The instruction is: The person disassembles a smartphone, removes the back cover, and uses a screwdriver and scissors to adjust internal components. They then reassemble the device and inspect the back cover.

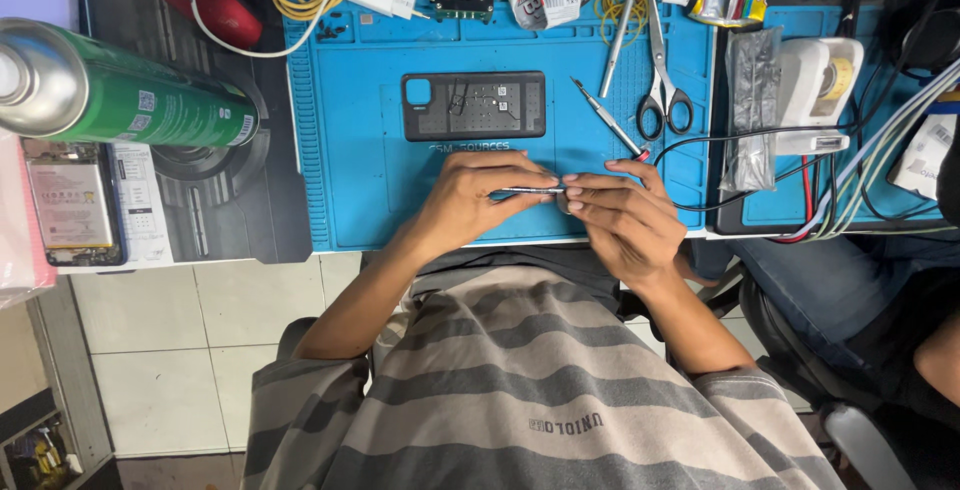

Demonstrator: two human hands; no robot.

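A thin flat phone (pixel 533 191) is held edge-on between the left hand (pixel 470 200) and the right hand (pixel 620 218), just above the near edge of the blue mat (pixel 350 150) on the tabletop (pixel 200 220). Its long axis runs left to right, from the fingers of one hand to those of the other. Only its narrow, shiny edge is seen, so it cannot be told which face is turned up.

The left fingers (pixel 520 172) are pressed together and curled over the left end, with the thumb below, so that this end is pinched. The right fingers (pixel 585 185) are likewise closed on the right end, the tips bunched at the edge. Both hands are equally near the phone; neither is free.

Beyond the fingers, further up the mat, a dark back cover (pixel 474 106) is laid flat, with small parts resting on it that are too small to make out. Tweezers (pixel 605 117) lie just beyond the right fingers, and scissors (pixel 660 70) stand further off. To the left of the left hand, well apart, a green can (pixel 120 90) and an opened phone (pixel 72 202) are seen.

The underside of the held phone and the thumbs' contact are hidden. A second person's arm is cut off at the right edge.
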